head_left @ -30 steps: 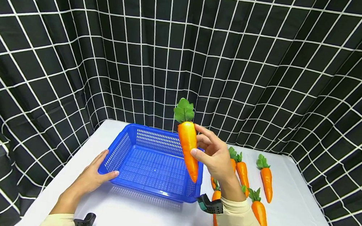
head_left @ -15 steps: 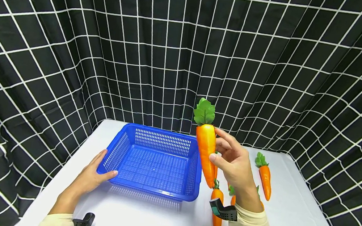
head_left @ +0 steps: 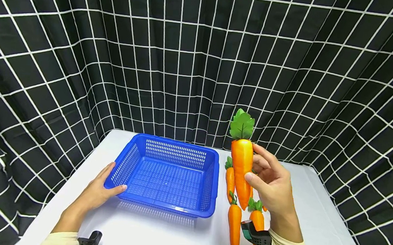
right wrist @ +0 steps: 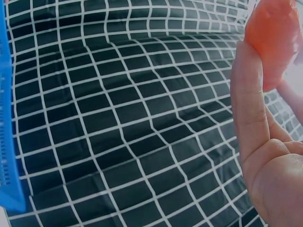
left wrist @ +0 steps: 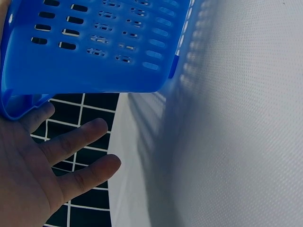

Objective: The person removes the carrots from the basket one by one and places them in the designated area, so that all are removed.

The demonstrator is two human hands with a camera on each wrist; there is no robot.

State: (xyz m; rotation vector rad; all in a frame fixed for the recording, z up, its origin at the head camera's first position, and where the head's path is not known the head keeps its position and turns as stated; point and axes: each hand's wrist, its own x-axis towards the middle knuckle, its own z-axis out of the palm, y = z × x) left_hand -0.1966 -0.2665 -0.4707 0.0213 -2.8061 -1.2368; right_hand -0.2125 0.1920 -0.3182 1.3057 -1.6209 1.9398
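Observation:
In the head view, my right hand point(head_left: 271, 181) pinches an orange carrot point(head_left: 242, 166) between thumb and fingers. The carrot hangs above the table, leafy green top point(head_left: 241, 125) up and tip down, to the right of the basket. In the right wrist view, part of the held carrot point(right wrist: 272, 40) shows by the fingers. My left hand point(head_left: 99, 192) rests at the left front corner of a blue plastic basket point(head_left: 170, 208), its thumb on the rim. The left wrist view shows that hand's fingers point(left wrist: 78, 142) straight and spread beside the basket wall point(left wrist: 104, 71).
Loose carrots lie right of the basket: one behind the held carrot point(head_left: 230, 181), one in front point(head_left: 234, 228), another partly under the right wrist strap point(head_left: 257, 220). A white cloth covers the table point(head_left: 156, 241). A black curtain with white grid lines point(head_left: 174, 57) surrounds it.
My right hand has moved right with the carrot, from over the basket's right side to beyond it, above the other carrots. The left hand has stayed at the basket corner.

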